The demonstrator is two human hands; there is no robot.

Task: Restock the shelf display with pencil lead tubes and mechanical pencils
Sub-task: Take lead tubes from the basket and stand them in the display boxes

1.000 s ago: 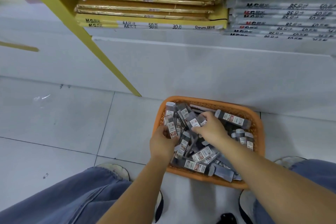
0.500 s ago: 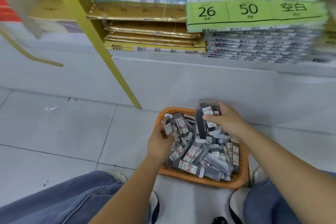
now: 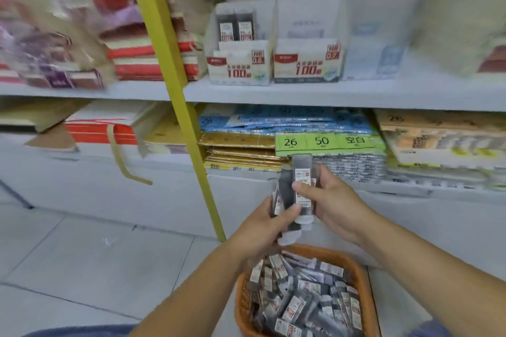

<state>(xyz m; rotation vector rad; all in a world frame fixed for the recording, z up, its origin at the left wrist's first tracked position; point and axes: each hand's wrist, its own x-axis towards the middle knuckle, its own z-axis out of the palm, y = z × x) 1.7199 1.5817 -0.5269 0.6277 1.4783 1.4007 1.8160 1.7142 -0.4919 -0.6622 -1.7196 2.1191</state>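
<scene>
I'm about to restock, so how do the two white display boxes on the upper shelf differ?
The left box is marked 0.5, the right box 0.7. The left box holds two upright lead tubes; the right box shows none. Both are white, side by side, printed with a red 100.

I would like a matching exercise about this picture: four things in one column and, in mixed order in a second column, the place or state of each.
1. orange basket
2. display box marked 0.5
3. display box marked 0.7
4. handful of lead tubes

A. shows no tubes inside
B. gripped by left hand and right hand
C. on the floor, full of loose tubes
D. two tubes stand at its back

Pairs: 1-C, 2-D, 3-A, 4-B.
</scene>
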